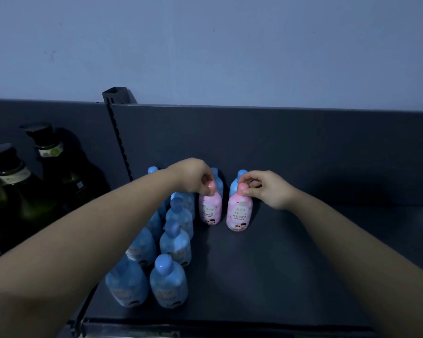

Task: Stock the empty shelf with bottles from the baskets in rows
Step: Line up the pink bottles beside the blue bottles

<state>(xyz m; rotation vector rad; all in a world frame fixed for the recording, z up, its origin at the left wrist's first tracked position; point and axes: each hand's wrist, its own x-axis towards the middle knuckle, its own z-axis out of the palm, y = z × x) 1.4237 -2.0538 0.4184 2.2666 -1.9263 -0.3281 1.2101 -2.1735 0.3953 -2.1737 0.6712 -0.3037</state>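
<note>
Two pink bottles stand upright side by side on the dark shelf [291, 264]. My left hand [193, 175] pinches the cap of the left pink bottle [210, 208]. My right hand [266, 189] pinches the cap of the right pink bottle [239, 212]. Behind each pink bottle stands a blue bottle, one at the left [216, 178] and one at the right [239, 175]. Several blue bottles [169, 281] stand in two rows along the shelf's left side, partly hidden by my left forearm.
Dark green bottles with black caps [47, 162] fill the neighbouring shelf section on the left, past a slotted upright post [119, 137]. A dark back panel [279, 147] closes the shelf behind. The shelf's front edge [205, 325] runs along the bottom.
</note>
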